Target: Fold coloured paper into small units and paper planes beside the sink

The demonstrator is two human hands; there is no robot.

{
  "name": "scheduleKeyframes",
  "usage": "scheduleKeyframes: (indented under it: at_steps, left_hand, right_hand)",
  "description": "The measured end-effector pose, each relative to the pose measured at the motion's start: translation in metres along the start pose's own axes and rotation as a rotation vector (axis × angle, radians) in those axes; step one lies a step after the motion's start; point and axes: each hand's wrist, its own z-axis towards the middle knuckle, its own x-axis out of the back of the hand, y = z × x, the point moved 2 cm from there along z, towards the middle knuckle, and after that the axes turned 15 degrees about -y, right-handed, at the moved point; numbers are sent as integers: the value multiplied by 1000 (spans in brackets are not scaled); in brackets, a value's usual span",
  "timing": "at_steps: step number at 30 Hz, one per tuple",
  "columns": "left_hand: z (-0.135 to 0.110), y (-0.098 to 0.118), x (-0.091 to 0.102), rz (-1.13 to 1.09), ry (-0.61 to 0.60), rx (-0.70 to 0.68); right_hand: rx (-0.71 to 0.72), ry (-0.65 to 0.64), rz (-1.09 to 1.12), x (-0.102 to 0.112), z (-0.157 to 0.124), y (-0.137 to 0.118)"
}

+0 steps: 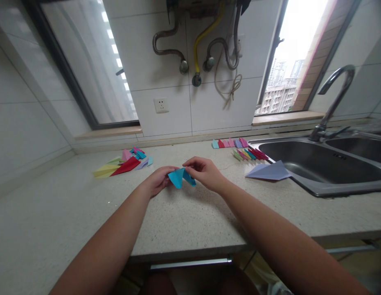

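Note:
A small piece of folded blue paper [177,177] is held up between both hands, a little above the countertop. My left hand [161,179] grips its left side, with the fingers partly behind it. The thumb and fingers of my right hand [204,172] pinch its upper right edge. Two flaps of the paper hang down with a gap between them. To the left lies a loose heap of folded papers, among them a red folded paper [125,166] and a yellow folded paper [106,170]. On the right rests a larger lavender paper plane [268,171].
Small folded papers stand in a row [229,143] near the wall, and a second colourful row [250,154] sits beside the steel sink [300,157]. A faucet [334,98] rises behind it. The countertop's front edge [190,253] is close to me.

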Motion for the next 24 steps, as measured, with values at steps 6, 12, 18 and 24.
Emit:
scheduleKeyframes:
  at_steps: [6,12,18,24]
  left_hand:
    - [2,0,-2,22,-43,68]
    - [1,1,-4,46,-20,86]
    - [-1,1,-2,36,-23,94]
    - [-3,3,1,39,-15,60]
  right_hand:
    - [-19,21,88,-3,0,2]
    - [-31,31,124,-2,1,0]
    - [-36,48,119,4,1,3]
    - [-60,155,75,29,3,15]
